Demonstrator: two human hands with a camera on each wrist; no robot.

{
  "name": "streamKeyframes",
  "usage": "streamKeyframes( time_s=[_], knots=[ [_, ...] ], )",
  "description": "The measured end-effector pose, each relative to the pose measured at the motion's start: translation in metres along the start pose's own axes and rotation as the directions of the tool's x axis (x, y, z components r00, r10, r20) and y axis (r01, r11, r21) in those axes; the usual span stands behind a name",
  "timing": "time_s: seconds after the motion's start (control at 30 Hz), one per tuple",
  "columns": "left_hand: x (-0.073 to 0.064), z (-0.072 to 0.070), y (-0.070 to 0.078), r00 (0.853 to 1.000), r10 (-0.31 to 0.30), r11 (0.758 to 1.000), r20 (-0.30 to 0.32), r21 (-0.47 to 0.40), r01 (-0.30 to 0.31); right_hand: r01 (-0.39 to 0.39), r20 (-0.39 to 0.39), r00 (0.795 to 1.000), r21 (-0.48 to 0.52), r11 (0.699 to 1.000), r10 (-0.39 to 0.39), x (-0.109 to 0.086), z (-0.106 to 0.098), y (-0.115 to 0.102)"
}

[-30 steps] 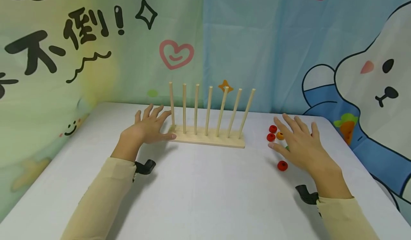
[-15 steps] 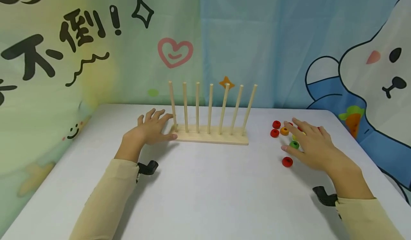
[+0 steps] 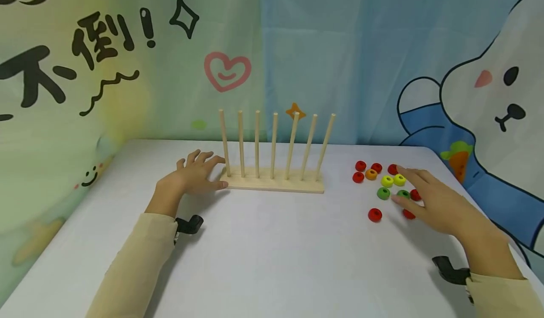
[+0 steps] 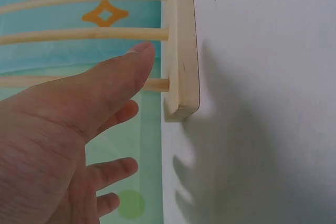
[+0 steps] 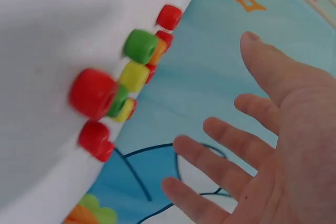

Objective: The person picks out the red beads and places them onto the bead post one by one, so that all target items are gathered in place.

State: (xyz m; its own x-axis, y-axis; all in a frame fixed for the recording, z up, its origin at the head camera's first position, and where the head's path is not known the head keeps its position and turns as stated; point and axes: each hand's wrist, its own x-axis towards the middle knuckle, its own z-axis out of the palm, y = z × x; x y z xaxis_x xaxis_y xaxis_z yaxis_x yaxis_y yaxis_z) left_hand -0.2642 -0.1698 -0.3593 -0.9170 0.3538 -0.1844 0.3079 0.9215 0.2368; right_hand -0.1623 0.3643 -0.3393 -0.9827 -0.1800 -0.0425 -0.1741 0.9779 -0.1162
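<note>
Left hand at eleven: I have it spread, gripping nothing, at the nine-o'clock end of the seven-peg wooden rack at twelve, probably to steady it; can't tell contact. My right hand hovers loose, nothing held, by coloured beads at two, mostly holes-up, presumably against rolling.
</note>
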Motion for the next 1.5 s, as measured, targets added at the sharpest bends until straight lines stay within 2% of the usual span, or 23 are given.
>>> streamKeyframes(
  time_s=[0.23,0.4,0.5,0.7,0.93,1.13,1.5],
  knots=[
    [0.004,-0.004,-0.004,1.0,0.016,0.999,-0.008,-0.035,-0.016,0.008,0.018,1.0,0.066,0.998,-0.009,-0.005,0.003,0.019],
    [0.006,-0.002,-0.009,1.0,0.023,0.998,0.021,-0.052,-0.022,-0.016,0.066,0.998,0.092,0.996,0.01,-0.007,0.009,0.025],
    [0.008,0.002,-0.013,0.999,0.034,0.998,0.029,-0.063,-0.032,-0.016,0.08,0.997,0.104,0.994,0.007,-0.007,0.014,0.025],
    [0.009,0.004,-0.016,0.999,0.049,0.993,0.005,-0.109,-0.049,0.01,0.06,0.998,0.132,0.991,-0.018,-0.009,0.024,0.019],
    [0.012,0.005,-0.011,0.999,0.048,0.989,0.021,-0.143,-0.044,-0.013,0.078,0.997,0.137,0.991,0.002,-0.015,0.026,0.022],
    [0.01,0.008,-0.013,1.0,0.027,0.989,0.015,-0.148,-0.025,0.021,0.053,0.998,0.142,0.99,-0.029,-0.013,0.027,0.022],
    [0.016,0.011,-0.02,0.997,0.069,0.987,0.015,-0.148,-0.066,-0.003,0.084,0.996,0.139,0.99,-0.009,-0.014,0.026,0.023]
  ],
)
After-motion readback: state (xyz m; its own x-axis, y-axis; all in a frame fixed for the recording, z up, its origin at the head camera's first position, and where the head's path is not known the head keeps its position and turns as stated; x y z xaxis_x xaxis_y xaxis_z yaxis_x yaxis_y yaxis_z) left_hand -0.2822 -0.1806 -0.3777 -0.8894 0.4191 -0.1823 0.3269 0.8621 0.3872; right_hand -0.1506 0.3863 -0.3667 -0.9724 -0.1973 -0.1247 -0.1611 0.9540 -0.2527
